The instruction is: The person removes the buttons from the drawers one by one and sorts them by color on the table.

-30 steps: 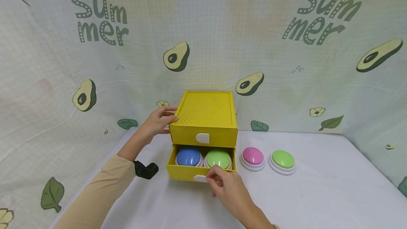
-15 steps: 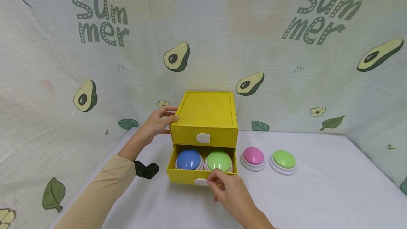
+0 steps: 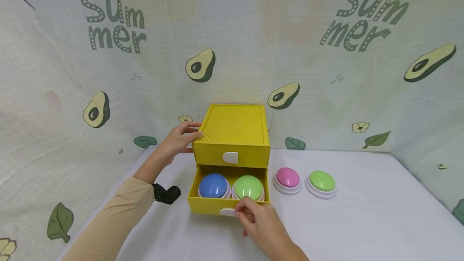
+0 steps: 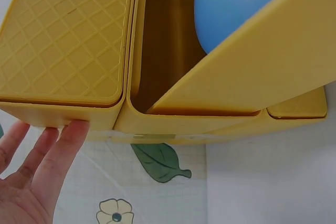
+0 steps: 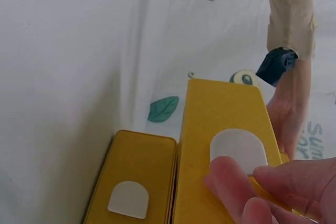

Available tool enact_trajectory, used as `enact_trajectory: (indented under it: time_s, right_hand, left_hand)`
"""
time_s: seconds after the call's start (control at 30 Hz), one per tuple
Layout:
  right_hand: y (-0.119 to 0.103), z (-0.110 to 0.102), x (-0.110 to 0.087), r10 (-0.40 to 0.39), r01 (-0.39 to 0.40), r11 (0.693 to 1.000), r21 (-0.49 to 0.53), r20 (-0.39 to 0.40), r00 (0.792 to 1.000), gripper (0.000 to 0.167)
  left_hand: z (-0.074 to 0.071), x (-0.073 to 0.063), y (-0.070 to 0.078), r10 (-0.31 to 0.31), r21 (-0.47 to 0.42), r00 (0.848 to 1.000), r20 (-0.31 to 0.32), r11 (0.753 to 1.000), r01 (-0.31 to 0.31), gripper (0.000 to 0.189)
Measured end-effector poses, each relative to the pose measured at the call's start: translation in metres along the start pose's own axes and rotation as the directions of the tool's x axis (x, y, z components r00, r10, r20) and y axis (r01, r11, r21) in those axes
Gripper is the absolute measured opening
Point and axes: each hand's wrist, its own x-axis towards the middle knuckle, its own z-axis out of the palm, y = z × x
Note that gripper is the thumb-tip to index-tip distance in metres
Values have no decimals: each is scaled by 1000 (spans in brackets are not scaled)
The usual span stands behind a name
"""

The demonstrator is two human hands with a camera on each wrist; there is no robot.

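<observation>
The open drawer (image 3: 204, 205) is shown beneath the yellow cabinet's (image 3: 235, 124) top, its white handle (image 3: 227, 212) pinched by the right hand (image 3: 262, 224); a blue button (image 3: 213, 185) and a green button (image 3: 248, 187) are contained. The cabinet is touched by the straight-fingered left hand (image 3: 179, 138).

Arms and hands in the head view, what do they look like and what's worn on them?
The left arm has a long, creased beige sleeve ending short of the wrist, with an angled black device dotted with small holes beside its cuff. The left hand and right hand are ungloved. No right sleeve shows.
</observation>
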Motion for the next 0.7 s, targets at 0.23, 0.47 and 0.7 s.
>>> enact_trajectory:
  time_s: [0.23, 0.47, 0.7]
  right_hand:
    - [-1, 1, -2, -44, 44, 999, -12, -2, 999, 4]
    - [-4, 1, -3, -61, 61, 998, -11, -2, 998, 5]
    - [-6, 1, -4, -29, 29, 1000, 8, 48, 998, 6]
  left_hand:
    - [0, 1, -1, 4, -3, 1000, 4, 1000, -4, 49]
    - [0, 1, -1, -1, 4, 1000, -3, 1000, 1, 49]
    - [-1, 2, -3, 8, 8, 1000, 0, 1000, -8, 49]
